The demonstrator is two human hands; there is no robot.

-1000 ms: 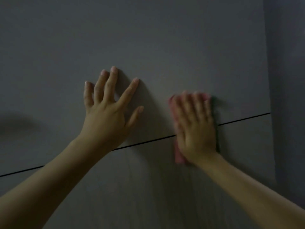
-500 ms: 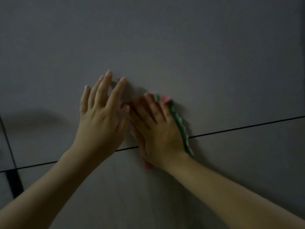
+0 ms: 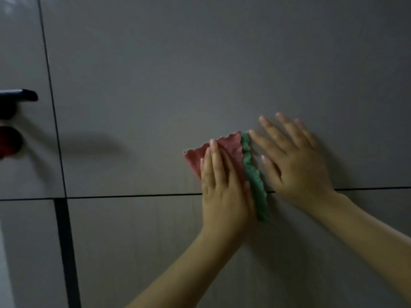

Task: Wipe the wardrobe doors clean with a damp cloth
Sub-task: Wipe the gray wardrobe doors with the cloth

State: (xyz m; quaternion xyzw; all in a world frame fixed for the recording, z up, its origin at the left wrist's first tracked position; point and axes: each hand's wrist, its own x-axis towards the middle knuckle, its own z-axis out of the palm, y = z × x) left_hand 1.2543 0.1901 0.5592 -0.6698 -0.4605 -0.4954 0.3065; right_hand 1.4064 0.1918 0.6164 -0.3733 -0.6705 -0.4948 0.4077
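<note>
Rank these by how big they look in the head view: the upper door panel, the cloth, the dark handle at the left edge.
1. Upper door panel, by far the largest.
2. Cloth, partly covered by the left hand.
3. Dark handle, smallest as seen, but the frame edge cuts it off, so its full size is unsure.
</note>
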